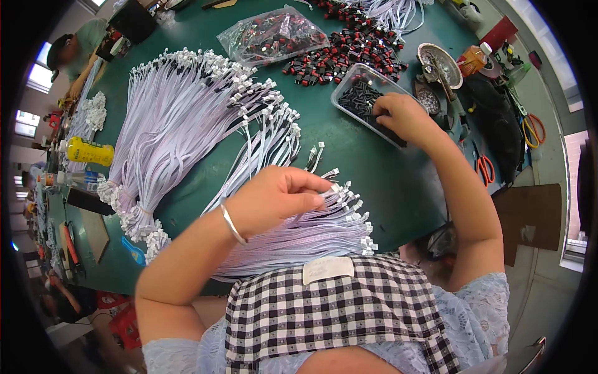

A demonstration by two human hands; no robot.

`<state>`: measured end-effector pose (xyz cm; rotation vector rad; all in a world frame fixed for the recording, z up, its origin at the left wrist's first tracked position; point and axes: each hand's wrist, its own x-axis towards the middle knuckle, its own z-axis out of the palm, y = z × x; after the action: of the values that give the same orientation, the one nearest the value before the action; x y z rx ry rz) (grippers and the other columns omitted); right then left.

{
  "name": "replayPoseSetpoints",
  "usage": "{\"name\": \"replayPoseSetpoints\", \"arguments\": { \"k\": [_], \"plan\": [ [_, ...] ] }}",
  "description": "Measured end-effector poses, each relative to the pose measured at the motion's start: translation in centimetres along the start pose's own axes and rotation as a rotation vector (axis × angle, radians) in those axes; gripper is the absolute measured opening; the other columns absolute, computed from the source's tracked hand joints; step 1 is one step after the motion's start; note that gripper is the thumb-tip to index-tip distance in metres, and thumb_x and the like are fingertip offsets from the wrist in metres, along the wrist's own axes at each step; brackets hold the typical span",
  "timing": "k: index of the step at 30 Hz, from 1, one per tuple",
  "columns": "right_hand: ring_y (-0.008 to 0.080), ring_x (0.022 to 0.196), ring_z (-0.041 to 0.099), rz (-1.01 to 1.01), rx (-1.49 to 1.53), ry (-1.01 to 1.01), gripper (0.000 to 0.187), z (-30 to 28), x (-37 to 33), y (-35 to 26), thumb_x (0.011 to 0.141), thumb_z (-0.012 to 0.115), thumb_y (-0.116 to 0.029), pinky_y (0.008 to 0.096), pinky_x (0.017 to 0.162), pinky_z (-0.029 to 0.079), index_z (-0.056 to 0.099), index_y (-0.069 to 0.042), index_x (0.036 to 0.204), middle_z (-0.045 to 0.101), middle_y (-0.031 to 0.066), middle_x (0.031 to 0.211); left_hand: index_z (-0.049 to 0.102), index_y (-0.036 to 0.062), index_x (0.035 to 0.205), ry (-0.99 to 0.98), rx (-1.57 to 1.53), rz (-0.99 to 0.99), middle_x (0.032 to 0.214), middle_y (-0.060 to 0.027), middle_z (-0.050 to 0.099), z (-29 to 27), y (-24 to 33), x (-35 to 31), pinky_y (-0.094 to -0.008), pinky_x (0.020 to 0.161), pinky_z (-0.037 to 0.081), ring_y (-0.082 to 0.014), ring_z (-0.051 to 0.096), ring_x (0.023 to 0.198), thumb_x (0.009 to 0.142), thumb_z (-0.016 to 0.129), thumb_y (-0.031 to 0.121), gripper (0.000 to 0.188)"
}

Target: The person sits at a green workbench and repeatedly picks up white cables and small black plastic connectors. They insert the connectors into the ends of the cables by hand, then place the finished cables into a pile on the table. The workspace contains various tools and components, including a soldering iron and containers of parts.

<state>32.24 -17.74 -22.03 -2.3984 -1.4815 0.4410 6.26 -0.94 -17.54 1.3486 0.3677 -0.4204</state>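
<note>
My left hand (280,198) pinches the end of a cable with a white connector (335,188), thumb and forefinger closed together. Under that hand a bundle of flat white cables (299,240) lies across the table's near edge, white connectors at its right end. My right hand (402,115) reaches into a clear plastic box (349,109) of small black tube-like pieces (360,96). Its fingers are curled down among the pieces; the fingertips are hidden, so what they grip cannot be made out.
A large bundle of white cables (180,106) covers the green table's left half. Behind lie a clear bag (274,37) and a heap of red-and-black parts (355,53). A metal bowl (440,62), orange-handled scissors (484,169) and a yellow bottle (87,151) stand around. Another person (87,40) sits far left.
</note>
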Motion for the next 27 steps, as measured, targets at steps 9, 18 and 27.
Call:
{"name": "replayPoseSetpoints", "arguments": {
  "k": [9, 18, 27],
  "plan": [
    [0.0313, 0.085, 0.058, -0.082, -0.135, 0.135, 0.010, -0.2, -0.6, 0.0, 0.076, 0.063, -0.012, 0.0406, 0.073, 0.047, 0.060, -0.005, 0.084, 0.060, 0.0110, 0.092, 0.052, 0.0051, 0.089, -0.007, -0.019, 0.091, 0.083, -0.0076, 0.064, 0.0, 3.1, -0.6, -0.0217, 0.056, 0.049, -0.0117, 0.063, 0.072, 0.085, 0.060, 0.006, 0.009],
    [0.0319, 0.062, 0.058, 0.034, 0.448, 0.076, 0.009, -2.2, -4.3, -6.4, 0.075, 0.060, -0.006, 0.0360, 0.058, 0.047, 0.058, -0.001, 0.081, 0.060, 0.0143, 0.068, 0.053, 0.0050, 0.096, 0.067, -0.571, 0.045, 0.083, -0.0019, 0.057, 1.0, -3.5, -0.1, -0.0198, 0.056, 0.050, -0.0120, 0.063, 0.069, 0.088, 0.057, 0.009, 0.010],
    [0.0289, 0.073, 0.058, -0.327, -0.086, -0.060, 0.005, -0.6, -7.9, -9.8, 0.071, 0.060, -0.008, 0.0381, 0.065, 0.048, 0.056, -0.004, 0.071, 0.054, 0.0105, 0.075, 0.054, 0.0042, 0.101, 0.037, -0.685, 0.054, 0.081, -0.0019, 0.058, 0.7, -4.6, 0.3, -0.0196, 0.053, 0.049, -0.0111, 0.062, 0.066, 0.088, 0.055, 0.007, 0.013]
  ]
}}
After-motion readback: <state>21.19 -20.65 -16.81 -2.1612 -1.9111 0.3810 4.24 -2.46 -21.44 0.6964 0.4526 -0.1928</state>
